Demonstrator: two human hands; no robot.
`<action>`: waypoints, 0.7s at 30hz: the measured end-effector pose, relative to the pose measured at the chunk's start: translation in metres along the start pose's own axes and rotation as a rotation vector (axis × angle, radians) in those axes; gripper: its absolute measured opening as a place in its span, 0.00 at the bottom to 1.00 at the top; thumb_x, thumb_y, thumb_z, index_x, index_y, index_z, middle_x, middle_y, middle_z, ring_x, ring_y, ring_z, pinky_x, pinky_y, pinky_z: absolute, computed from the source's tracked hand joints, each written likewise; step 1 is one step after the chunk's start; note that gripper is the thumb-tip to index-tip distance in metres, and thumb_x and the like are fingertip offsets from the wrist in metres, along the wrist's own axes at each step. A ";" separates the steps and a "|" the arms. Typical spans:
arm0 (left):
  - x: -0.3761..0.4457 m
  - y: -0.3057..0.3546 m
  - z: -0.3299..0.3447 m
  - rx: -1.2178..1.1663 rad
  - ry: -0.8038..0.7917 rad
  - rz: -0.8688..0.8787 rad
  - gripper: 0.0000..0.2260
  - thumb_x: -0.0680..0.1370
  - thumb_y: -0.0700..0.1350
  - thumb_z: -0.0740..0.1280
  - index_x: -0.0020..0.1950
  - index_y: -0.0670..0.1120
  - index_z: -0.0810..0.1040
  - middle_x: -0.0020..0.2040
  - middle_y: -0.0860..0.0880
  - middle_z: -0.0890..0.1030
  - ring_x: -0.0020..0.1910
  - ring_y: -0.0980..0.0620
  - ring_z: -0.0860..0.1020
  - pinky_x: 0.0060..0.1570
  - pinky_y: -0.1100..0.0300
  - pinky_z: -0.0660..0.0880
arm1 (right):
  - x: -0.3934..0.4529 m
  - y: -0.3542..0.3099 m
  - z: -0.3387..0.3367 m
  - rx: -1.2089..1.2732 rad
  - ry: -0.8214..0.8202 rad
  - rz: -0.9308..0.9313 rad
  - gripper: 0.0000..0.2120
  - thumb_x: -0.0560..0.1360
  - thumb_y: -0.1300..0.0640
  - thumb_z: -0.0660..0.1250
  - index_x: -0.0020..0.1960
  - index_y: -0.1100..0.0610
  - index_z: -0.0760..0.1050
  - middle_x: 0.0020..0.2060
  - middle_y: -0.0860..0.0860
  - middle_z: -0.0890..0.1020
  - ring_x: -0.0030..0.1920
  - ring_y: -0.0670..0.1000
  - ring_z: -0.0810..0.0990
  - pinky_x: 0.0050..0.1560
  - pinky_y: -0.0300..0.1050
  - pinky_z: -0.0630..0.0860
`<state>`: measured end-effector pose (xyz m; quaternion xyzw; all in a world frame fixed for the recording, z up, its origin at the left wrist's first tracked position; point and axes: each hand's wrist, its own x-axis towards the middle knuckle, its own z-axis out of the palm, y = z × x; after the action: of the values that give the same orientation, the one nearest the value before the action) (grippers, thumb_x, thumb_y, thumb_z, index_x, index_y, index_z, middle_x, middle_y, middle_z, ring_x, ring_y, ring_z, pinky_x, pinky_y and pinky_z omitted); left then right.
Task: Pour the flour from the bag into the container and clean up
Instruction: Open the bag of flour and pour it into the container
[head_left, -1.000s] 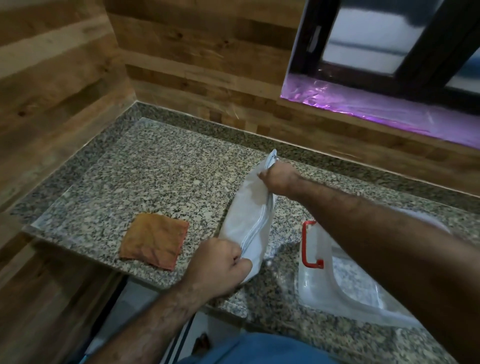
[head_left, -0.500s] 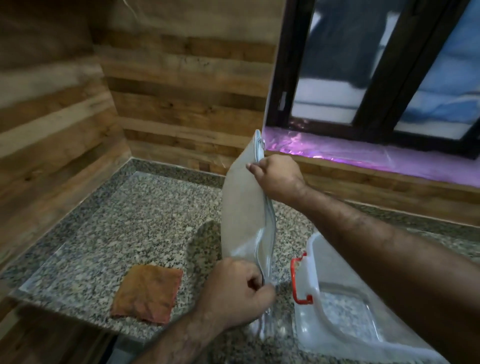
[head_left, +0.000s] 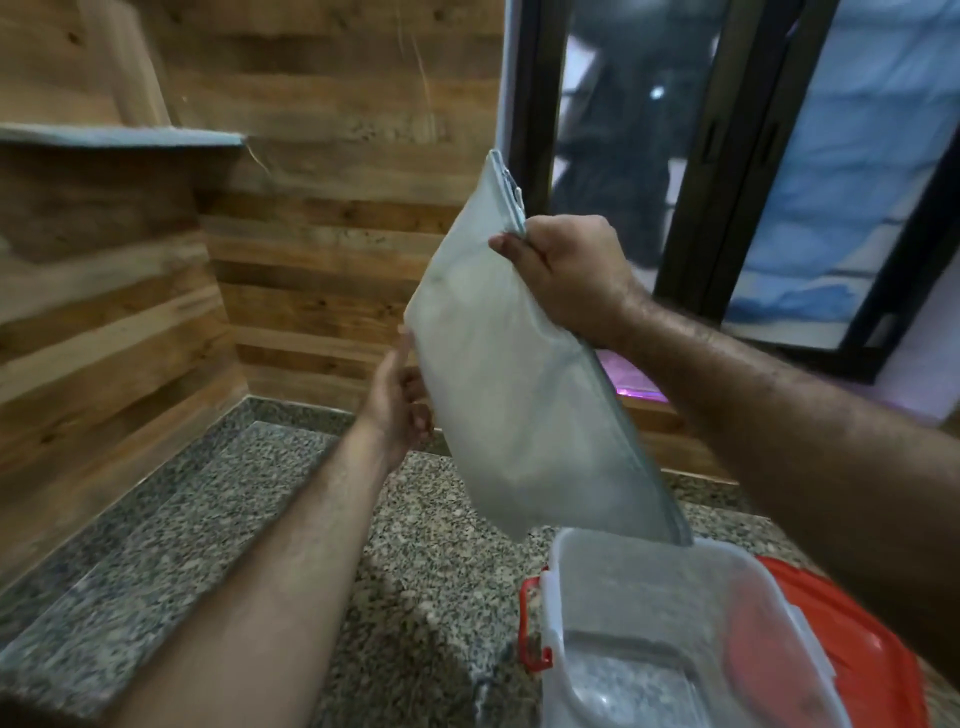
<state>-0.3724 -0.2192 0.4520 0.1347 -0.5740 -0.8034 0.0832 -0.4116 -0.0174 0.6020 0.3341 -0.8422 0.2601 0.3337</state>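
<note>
A translucent white zip bag of flour (head_left: 511, 395) hangs tilted in the air above the counter. My right hand (head_left: 569, 275) is shut on its zipper edge near the upper corner. My left hand (head_left: 402, 400) is behind the bag's left edge, fingers spread against it. The bag's lower corner dips just over the rim of a clear plastic container (head_left: 670, 618) with a red clip, standing at the lower right. I cannot see flour in the container; the granite shows through its bottom.
A red lid (head_left: 852, 654) lies under or behind the container on the right. The granite counter (head_left: 208, 519) meets wooden walls on the left and back. A dark-framed window (head_left: 727, 182) is behind the bag. A stone shelf (head_left: 119, 136) juts from the left wall.
Both hands lifted the bag from the counter and swung it right over the container. My left hand moved from the bottom end to the bag's back side. The orange cloth left view.
</note>
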 end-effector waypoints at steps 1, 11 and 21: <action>0.000 0.003 0.006 -0.003 -0.044 0.011 0.31 0.75 0.78 0.63 0.38 0.50 0.78 0.31 0.49 0.67 0.25 0.52 0.59 0.32 0.54 0.50 | -0.001 0.002 -0.005 -0.015 0.000 -0.025 0.25 0.84 0.41 0.65 0.37 0.59 0.76 0.32 0.51 0.79 0.33 0.52 0.76 0.37 0.49 0.75; -0.008 -0.004 0.022 0.148 0.050 0.002 0.18 0.83 0.49 0.64 0.33 0.50 0.72 0.25 0.50 0.65 0.21 0.52 0.59 0.25 0.63 0.52 | -0.049 0.027 -0.026 -0.112 0.025 -0.276 0.23 0.83 0.41 0.64 0.34 0.52 0.72 0.28 0.46 0.73 0.27 0.49 0.72 0.31 0.41 0.65; -0.019 0.049 0.025 0.263 0.221 0.147 0.23 0.86 0.54 0.67 0.34 0.43 0.80 0.28 0.49 0.73 0.18 0.55 0.63 0.20 0.69 0.57 | -0.069 0.042 -0.056 0.089 0.114 -0.227 0.26 0.84 0.41 0.62 0.37 0.58 0.81 0.32 0.50 0.83 0.30 0.50 0.81 0.33 0.46 0.80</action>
<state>-0.3637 -0.2071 0.5087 0.1896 -0.6698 -0.6935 0.1858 -0.3824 0.0729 0.5779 0.4263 -0.7664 0.2765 0.3931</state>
